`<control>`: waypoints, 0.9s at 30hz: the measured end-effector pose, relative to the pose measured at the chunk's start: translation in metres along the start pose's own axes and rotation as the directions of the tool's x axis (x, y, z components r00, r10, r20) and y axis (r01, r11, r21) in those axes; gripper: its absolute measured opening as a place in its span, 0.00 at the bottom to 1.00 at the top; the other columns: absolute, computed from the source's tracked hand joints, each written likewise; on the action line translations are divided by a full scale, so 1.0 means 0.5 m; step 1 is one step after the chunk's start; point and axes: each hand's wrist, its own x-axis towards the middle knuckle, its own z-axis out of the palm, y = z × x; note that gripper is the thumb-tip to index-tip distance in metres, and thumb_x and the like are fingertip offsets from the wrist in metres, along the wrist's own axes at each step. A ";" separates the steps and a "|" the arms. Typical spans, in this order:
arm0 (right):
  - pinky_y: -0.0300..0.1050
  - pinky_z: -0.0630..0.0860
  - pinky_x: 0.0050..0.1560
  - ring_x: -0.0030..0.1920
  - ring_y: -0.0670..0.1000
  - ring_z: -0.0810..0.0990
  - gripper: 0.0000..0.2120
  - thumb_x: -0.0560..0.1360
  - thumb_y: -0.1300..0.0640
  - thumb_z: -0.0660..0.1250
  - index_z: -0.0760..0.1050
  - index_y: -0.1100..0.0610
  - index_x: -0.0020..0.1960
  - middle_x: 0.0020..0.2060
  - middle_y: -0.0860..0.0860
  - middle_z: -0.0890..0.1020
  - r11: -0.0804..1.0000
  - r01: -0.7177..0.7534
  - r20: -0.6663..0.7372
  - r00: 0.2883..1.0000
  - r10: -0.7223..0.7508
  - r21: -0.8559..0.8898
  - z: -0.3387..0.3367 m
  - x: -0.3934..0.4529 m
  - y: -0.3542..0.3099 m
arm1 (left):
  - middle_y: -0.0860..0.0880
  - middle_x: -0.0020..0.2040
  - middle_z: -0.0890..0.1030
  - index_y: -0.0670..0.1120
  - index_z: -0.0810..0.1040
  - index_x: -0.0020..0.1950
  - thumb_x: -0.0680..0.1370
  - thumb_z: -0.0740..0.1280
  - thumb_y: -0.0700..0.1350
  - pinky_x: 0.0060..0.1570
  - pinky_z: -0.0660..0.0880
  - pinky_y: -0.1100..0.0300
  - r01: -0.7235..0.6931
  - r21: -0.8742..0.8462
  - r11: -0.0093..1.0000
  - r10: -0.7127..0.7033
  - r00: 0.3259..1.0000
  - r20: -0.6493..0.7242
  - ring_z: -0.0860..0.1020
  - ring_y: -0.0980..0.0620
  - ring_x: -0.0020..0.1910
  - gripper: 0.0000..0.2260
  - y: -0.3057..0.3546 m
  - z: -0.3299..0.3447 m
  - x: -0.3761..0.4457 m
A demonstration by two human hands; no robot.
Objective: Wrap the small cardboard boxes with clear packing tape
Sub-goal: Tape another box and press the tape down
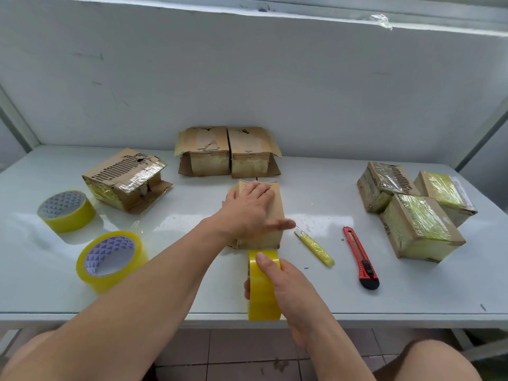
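The right hand point(277, 287) grips an upright roll of glossy yellowish clear packing tape point(262, 284) at the near edge of the smooth white table point(412, 292). Just beyond it, the left hand point(247, 213) rests flat, fingers extended, on a small worn cardboard box point(275, 215). Right of the hands lie a yellow tape scrap point(314, 247) and a red utility knife point(360, 257), then three tape-wrapped boxes point(420, 228). Left of the hands lie two flat tape rolls point(110, 259). Farther away stand three torn cardboard boxes point(228, 151).
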 end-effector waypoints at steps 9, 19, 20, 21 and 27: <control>0.51 0.70 0.65 0.66 0.53 0.73 0.19 0.83 0.44 0.60 0.72 0.52 0.70 0.66 0.49 0.76 0.788 0.036 -0.326 0.898 -0.296 -0.615 -0.093 0.078 -0.005 | 0.52 0.50 0.76 0.50 0.70 0.58 0.80 0.63 0.62 0.51 0.77 0.51 0.324 -0.855 0.406 -0.588 0.808 0.027 0.77 0.51 0.48 0.17 0.056 0.053 -0.183; 0.44 0.66 0.44 0.47 0.52 0.69 0.11 0.84 0.55 0.58 0.73 0.59 0.62 0.55 0.56 0.76 0.516 -0.145 -0.351 0.877 -0.328 -0.844 -0.111 0.134 0.029 | 0.47 0.31 0.76 0.45 0.75 0.53 0.81 0.65 0.49 0.32 0.76 0.58 0.439 -0.878 -0.193 -0.422 0.770 0.478 0.78 0.49 0.30 0.08 0.083 0.038 -0.214; 0.44 0.65 0.43 0.45 0.52 0.69 0.11 0.84 0.55 0.58 0.74 0.59 0.61 0.53 0.55 0.76 0.508 -0.139 -0.346 0.876 -0.337 -0.850 -0.112 0.134 0.028 | 0.45 0.34 0.77 0.44 0.75 0.56 0.81 0.66 0.49 0.34 0.76 0.57 0.438 -0.873 -0.213 -0.428 0.762 0.486 0.78 0.47 0.34 0.09 0.084 0.039 -0.211; 0.43 0.65 0.42 0.44 0.52 0.69 0.11 0.84 0.56 0.58 0.74 0.59 0.60 0.51 0.54 0.75 0.503 -0.140 -0.342 0.878 -0.336 -0.853 -0.113 0.132 0.025 | 0.43 0.37 0.77 0.44 0.76 0.57 0.80 0.67 0.49 0.35 0.77 0.56 0.437 -0.870 -0.227 -0.430 0.757 0.492 0.78 0.45 0.37 0.11 0.086 0.039 -0.210; 0.45 0.67 0.39 0.45 0.51 0.72 0.10 0.84 0.53 0.57 0.73 0.56 0.60 0.48 0.51 0.72 0.523 -0.130 -0.354 0.866 -0.354 -0.842 -0.112 0.107 0.003 | 0.40 0.44 0.79 0.46 0.74 0.56 0.80 0.68 0.48 0.40 0.78 0.52 0.423 -0.871 -0.249 -0.439 0.752 0.491 0.79 0.43 0.42 0.09 0.091 0.038 -0.200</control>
